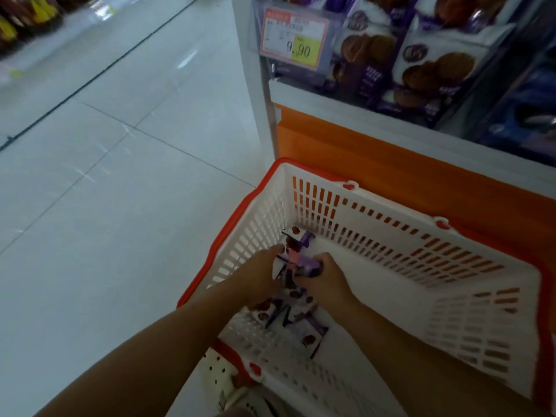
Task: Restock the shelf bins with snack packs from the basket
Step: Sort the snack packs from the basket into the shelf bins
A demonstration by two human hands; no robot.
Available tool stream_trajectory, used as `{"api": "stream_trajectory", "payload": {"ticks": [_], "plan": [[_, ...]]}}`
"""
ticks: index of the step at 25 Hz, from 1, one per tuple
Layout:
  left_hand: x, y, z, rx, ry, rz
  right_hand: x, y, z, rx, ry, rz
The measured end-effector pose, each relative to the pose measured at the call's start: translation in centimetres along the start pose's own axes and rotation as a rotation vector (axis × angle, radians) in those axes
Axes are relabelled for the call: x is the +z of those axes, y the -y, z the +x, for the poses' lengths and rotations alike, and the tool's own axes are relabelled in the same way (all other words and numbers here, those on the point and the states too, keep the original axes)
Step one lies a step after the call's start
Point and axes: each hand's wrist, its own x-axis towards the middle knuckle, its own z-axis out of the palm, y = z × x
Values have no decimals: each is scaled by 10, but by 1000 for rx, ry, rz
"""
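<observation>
Both hands are reaching into the white, red-rimmed basket (pixel 258 236), the left hand (pixel 255 275) and right hand (pixel 326 281) gripping a bunch of purple snack packs (pixel 298 261) between them. More loose packs (pixel 307 326) are lying on the basket floor just beneath the wrists.

Both hands (pixel 258 276) (pixel 326 279) grip snack packs (pixel 296 261) inside the basket (pixel 391 236).

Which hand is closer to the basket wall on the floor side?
Left. The left hand is right beside that wall; the right hand is further inside. Both grip snack packs.
</observation>
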Motion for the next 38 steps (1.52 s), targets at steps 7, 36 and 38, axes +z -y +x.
{"api": "stream_trajectory", "payload": {"ticks": [7, 36, 38], "plan": [[3, -82, -27, 88, 1, -758, -99, 47, -62, -32, 32, 501], [-65, -292, -112, 879, -334, -342, -304, 201, -216, -606, -489, -415], [-86, -308, -102, 954, -625, 50, -349, 226, -210, -612, -662, -539]]}}
